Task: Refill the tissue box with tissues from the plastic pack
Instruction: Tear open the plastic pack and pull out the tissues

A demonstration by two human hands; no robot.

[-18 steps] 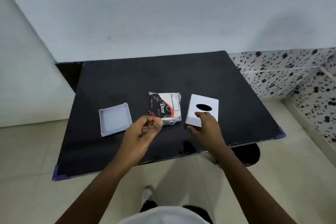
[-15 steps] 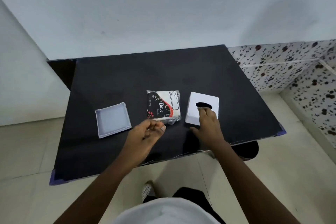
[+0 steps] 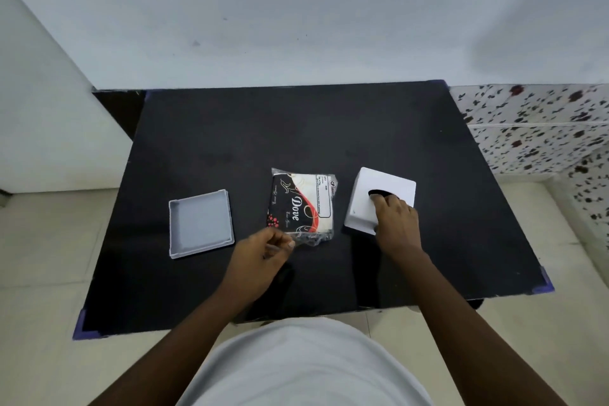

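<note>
A plain home room: painted white wall (image 3: pixel 296 10), speckled tiles (image 3: pixel 534 128), beige floor tiles (image 3: pixel 43 273), small black table (image 3: pixel 296 128).

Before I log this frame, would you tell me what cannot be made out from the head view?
- Inside of the tissue box cover: hidden by its walls; the right hand covers part of the opening.
- Tissue pack: small label print is too fine.
- Left hand: curled fingers hide whether it grips the wrapper.

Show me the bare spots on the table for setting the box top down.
The black table is bare between the far edge and the row of things. Crowded: tray, tissue pack and box top, with both hands close.
</note>
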